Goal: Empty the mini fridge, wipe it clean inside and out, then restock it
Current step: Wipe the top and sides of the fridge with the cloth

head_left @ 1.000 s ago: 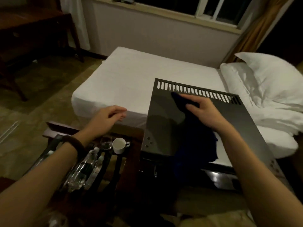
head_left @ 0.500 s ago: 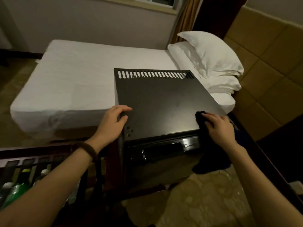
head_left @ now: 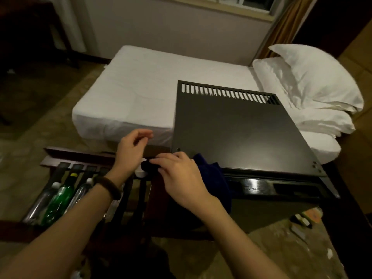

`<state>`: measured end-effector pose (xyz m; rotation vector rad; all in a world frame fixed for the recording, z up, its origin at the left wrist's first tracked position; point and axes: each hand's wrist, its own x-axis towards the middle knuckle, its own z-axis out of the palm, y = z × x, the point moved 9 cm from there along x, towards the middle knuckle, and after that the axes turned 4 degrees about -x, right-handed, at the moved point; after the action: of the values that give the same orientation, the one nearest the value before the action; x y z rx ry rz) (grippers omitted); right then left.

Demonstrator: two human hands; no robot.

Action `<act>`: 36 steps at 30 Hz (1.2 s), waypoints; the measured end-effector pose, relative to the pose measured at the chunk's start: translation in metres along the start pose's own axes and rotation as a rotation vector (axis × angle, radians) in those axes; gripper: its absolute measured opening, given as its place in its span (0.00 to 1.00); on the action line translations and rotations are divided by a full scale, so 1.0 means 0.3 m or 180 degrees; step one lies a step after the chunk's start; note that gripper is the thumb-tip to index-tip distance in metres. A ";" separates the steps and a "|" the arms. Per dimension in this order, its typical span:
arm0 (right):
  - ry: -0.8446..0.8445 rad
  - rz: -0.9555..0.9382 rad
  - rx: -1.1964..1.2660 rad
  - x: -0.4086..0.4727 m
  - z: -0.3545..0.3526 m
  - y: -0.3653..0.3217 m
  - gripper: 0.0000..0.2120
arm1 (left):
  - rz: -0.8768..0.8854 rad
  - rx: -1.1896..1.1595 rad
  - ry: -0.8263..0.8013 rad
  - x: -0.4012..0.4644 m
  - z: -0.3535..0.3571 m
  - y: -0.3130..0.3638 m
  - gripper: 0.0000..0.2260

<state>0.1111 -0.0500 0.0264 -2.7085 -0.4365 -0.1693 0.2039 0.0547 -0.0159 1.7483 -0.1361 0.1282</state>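
Observation:
The black mini fridge [head_left: 239, 133] stands in front of me, its flat top with a row of vent slots at the back, its glossy door facing me. My right hand [head_left: 181, 176] grips a dark blue cloth [head_left: 213, 178] at the fridge's front left corner, the cloth hanging down over the edge. My left hand [head_left: 130, 150] hovers just left of that corner with loosely curled fingers and holds nothing. On the dark slatted wooden rack [head_left: 62, 158] at the left lie a green bottle [head_left: 58, 200] and clear water bottles [head_left: 80, 192]. A white cup [head_left: 141, 173] shows under my hands.
A bed with a white sheet [head_left: 141, 93] lies behind the fridge and rack, with white pillows [head_left: 314, 87] at the right. Small items [head_left: 306, 218] lie on the patterned floor at the right. Dark wooden furniture stands at the far left under a window wall.
My right hand has carried the cloth from the fridge's front right corner to its front left corner. My left hand has lifted off the fridge top. The view has swung left.

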 end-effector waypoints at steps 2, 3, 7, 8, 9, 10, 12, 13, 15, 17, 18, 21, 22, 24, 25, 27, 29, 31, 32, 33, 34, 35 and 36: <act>-0.0065 -0.0050 0.0261 0.017 -0.004 -0.014 0.16 | -0.0146 -0.0191 0.0134 -0.031 -0.057 -0.045 0.09; -0.0106 -0.0117 0.0307 0.031 -0.001 -0.043 0.16 | -0.0254 -0.0349 0.0153 -0.047 -0.071 -0.065 0.09; -0.0269 -0.0243 0.1230 0.066 0.040 -0.182 0.16 | -0.0975 -0.1726 0.0545 -0.086 -0.154 -0.160 0.14; -0.0172 -0.0184 0.1676 0.066 0.041 -0.202 0.16 | -0.1097 -0.1901 0.0554 -0.087 -0.180 -0.168 0.16; -0.0005 -0.0130 0.2054 0.059 0.043 -0.218 0.16 | -0.1177 -0.1980 0.0475 -0.083 -0.196 -0.163 0.19; 0.0217 -0.0112 0.2307 0.046 0.045 -0.234 0.16 | -0.1217 -0.2031 0.0379 -0.078 -0.200 -0.147 0.22; 0.0620 -0.0056 0.2585 0.014 0.072 -0.252 0.16 | -0.1300 -0.2133 0.0283 -0.074 -0.195 -0.118 0.29; 0.0763 0.0013 0.2693 0.003 0.090 -0.256 0.16 | -0.1329 -0.2159 0.0225 -0.077 -0.190 -0.103 0.30; 0.1025 0.0138 0.2741 -0.003 0.116 -0.259 0.15 | -0.1294 -0.2146 0.0073 -0.084 -0.189 -0.088 0.29; 0.1363 0.0249 0.2674 0.007 0.111 -0.262 0.14 | -0.1184 -0.2144 -0.0110 -0.103 -0.191 -0.096 0.26; 0.1493 0.0338 0.2719 0.019 0.105 -0.260 0.13 | -0.1183 -0.2062 -0.0173 -0.115 -0.193 -0.099 0.24; 0.1501 0.0801 0.3030 0.077 0.102 -0.239 0.12 | -0.1301 -0.1872 -0.0350 -0.141 -0.197 -0.127 0.21; 0.1476 0.0932 0.3055 0.095 0.105 -0.228 0.11 | -0.1247 -0.1910 -0.0536 -0.147 -0.187 -0.109 0.17; 0.1459 0.1113 0.2886 0.126 0.114 -0.207 0.09 | -0.1225 -0.1866 -0.0860 -0.148 -0.185 -0.097 0.16; 0.1446 0.1194 0.2792 0.136 0.120 -0.203 0.08 | -0.1208 -0.1799 -0.0981 -0.138 -0.189 -0.096 0.20; 0.1450 0.1330 0.2623 0.147 0.134 -0.199 0.07 | -0.1106 -0.1597 -0.0977 -0.102 -0.216 -0.099 0.13; 0.1459 0.1456 0.2422 0.148 0.144 -0.192 0.07 | -0.0915 -0.1325 -0.0893 -0.060 -0.244 -0.099 0.07; 0.1418 0.1619 0.2235 0.147 0.161 -0.178 0.09 | -0.0856 -0.1126 -0.0917 -0.033 -0.252 -0.112 0.09; 0.1384 0.1717 0.2131 0.145 0.176 -0.168 0.09 | -0.0879 -0.1092 -0.0912 -0.026 -0.253 -0.121 0.09; 0.1336 0.1821 0.1973 0.142 0.189 -0.159 0.10 | -0.0912 -0.1093 -0.0910 -0.019 -0.248 -0.133 0.10; 0.1248 0.1919 0.1764 0.139 0.202 -0.151 0.12 | -0.0951 -0.1096 -0.0898 -0.012 -0.241 -0.147 0.10; 0.1100 0.1982 0.1518 0.134 0.216 -0.146 0.16 | -0.0969 -0.1060 -0.0894 -0.003 -0.231 -0.163 0.10; 0.0920 0.2000 0.1272 0.126 0.229 -0.145 0.20 | -0.0993 -0.0985 -0.0894 0.004 -0.219 -0.175 0.09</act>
<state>0.1364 0.0257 -0.0143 -2.2468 0.4228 -0.2562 0.2130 0.1288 -0.0547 1.4499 -0.0804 -0.3508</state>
